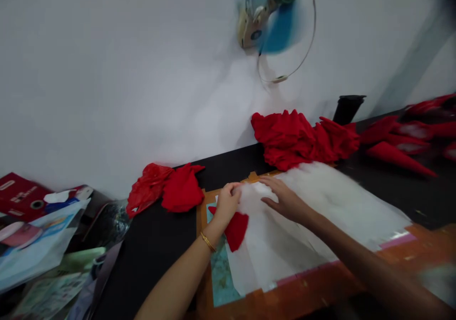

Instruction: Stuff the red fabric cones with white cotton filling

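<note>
Bare left forearm (174,282) and bare right forearm (363,258) closest to camera, gold bangle (207,241) on left wrist. Clock centred on left hand (227,202).

Left hand: thumb and fingers curled toward each other; can't tell if they pinch anything. Right hand (287,200): 3 o'clock, thumb apart from spread fingers, nothing gripped, over the white stuff; contact unclear.

Small pointed piece of red cloth (238,229): 5 o'clock, just beside left hand, partly hidden behind left wrist. Wide white fluffy mass (331,191): 3 o'clock, runs on past right hand. Mottled teal panel (223,279) at 6, orange-brown border (302,294) at 4 to 5.

Further out, on black surface (142,258): red cloth bundle (182,189) at 9, crinkled red plastic bag (147,189) touching its far side. Big heap of crumpled red cloth (292,139) at 2, black tapered container (348,109) behind it. Red cone-shaped cloth pieces (395,158), blurred, between 2 and 3.

Red cardboard box (17,198) at 9, well apart. Wall fan with blue blades (283,30) between 12 and 1.
</note>
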The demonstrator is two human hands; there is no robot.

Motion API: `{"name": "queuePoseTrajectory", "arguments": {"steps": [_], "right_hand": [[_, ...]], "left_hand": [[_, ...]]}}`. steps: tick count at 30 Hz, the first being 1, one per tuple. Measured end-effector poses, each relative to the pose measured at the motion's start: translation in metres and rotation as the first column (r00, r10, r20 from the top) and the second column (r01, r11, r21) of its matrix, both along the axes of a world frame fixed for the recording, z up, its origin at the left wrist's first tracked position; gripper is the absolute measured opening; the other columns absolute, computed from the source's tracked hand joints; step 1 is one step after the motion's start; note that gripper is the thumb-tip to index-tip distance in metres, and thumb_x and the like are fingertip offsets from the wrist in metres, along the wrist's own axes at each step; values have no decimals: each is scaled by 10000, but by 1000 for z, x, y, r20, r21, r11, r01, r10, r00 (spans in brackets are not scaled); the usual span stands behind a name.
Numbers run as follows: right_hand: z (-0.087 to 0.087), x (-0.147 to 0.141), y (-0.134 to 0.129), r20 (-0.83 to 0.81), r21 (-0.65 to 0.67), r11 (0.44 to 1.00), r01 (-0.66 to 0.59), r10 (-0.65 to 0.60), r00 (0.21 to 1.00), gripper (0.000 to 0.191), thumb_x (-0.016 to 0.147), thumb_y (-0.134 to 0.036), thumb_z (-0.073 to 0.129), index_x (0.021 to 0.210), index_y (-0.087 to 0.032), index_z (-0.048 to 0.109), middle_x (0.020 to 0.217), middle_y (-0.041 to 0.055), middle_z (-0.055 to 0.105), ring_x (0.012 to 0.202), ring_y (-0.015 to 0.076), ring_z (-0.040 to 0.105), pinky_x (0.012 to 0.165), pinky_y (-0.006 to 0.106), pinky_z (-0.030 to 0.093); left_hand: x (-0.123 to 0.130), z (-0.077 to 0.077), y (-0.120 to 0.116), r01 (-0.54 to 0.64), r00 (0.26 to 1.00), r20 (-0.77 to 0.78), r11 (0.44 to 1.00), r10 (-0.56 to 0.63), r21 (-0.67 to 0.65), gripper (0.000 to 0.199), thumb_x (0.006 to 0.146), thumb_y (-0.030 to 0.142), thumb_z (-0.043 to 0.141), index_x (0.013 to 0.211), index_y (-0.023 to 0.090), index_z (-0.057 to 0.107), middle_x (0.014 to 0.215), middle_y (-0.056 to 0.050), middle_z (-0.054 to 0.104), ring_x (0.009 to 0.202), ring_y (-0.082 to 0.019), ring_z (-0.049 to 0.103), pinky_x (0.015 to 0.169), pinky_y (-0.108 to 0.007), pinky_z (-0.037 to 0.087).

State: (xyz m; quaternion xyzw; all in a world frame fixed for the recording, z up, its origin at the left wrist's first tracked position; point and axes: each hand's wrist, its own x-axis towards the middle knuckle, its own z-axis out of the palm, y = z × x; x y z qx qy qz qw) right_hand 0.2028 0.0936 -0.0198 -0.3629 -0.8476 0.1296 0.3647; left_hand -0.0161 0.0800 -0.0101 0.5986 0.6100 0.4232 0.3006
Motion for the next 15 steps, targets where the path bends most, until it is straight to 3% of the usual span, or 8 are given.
{"name": "queuePoseTrajectory", "arguments": {"steps": [3,5,9,11,15], "right_hand": [[-16,-21,9,84,-40,995,-91,94,992,697,819,-268,677,1444,-213,374,1499,174,361,1355,339,374,1062,552,387],[-21,-29,13,144,-53,983,-176,182,973,770,753,-208,733,1441,-231,389,1533,160,313,1367,343,350,1075,538,366],[-29,-39,16,117,-164,975,-151,171,978,590,713,-29,599,1261,-243,566,1235,94,614,1170,267,550,996,428,456],[-35,-42,17,91,-194,977,-94,113,989,574,697,-5,537,1225,-226,571,1140,80,652,1084,241,601,955,396,483],[-44,-43,13,69,-231,973,-26,43,997,642,720,-91,594,1340,-195,464,1164,98,652,988,234,651,858,342,521]], "left_hand": [[-6,-14,7,-120,990,-71,992,123,44,212,780,92,522,951,166,622,897,-47,616,825,-168,557,793,-310,455],[-9,-19,8,-129,982,-127,989,137,69,147,757,89,553,865,164,618,911,-59,609,918,-204,550,883,-371,434],[-7,-21,-1,52,979,-201,997,-40,57,102,788,138,552,800,165,650,870,-66,648,914,-222,585,905,-397,447],[-3,-18,-10,164,964,-218,985,-149,48,176,796,161,556,926,159,675,952,-82,680,957,-229,603,927,-391,453],[6,-16,-25,290,929,-256,955,-266,61,511,688,131,653,1194,162,593,1234,-109,624,1165,-262,539,1036,-379,405]]}}
